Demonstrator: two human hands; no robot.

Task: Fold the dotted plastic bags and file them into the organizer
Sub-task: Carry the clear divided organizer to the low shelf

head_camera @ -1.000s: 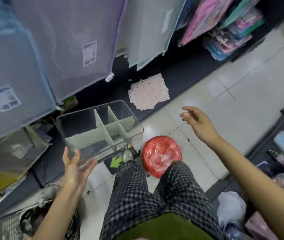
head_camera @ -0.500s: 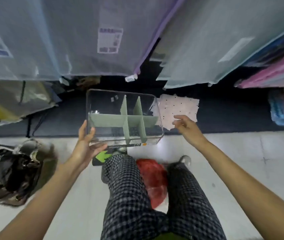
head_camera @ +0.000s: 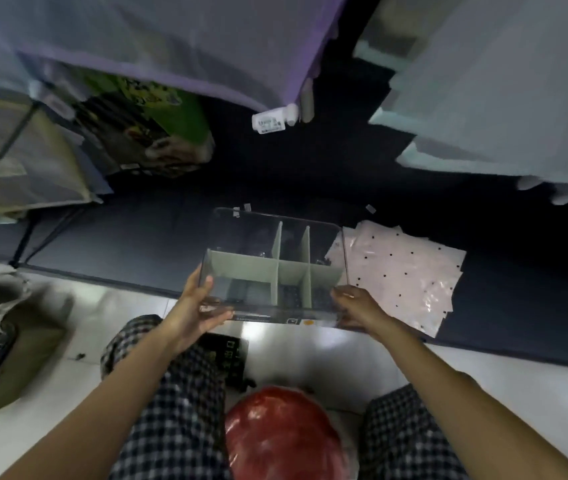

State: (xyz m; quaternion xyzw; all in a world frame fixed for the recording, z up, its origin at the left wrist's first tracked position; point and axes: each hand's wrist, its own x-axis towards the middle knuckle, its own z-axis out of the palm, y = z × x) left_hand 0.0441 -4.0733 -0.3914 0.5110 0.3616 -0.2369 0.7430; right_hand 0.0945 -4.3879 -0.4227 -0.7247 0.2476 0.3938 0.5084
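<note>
Dark low shelf [head_camera: 137, 244]: dotted plastic bags [head_camera: 403, 275] flat, right side.

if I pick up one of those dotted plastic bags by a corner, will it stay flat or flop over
Probably flops: the dotted plastic bags look thin and glossy, with wrinkled, lifted edges. Likely very light, and the sheets may slide apart, since the stack on the dark shelf is already fanned unevenly.

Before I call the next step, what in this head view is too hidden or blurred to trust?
- Right hand: fingers sit behind the organizer corner, so its grip is unclear.
- Organizer: whether it rests on the dark mat or is lifted cannot be told.
- Dotted plastic bags: stacked and overlapping, count unreadable; the left edge lies behind the organizer wall.
- Organizer label: too small and blurred.
</note>
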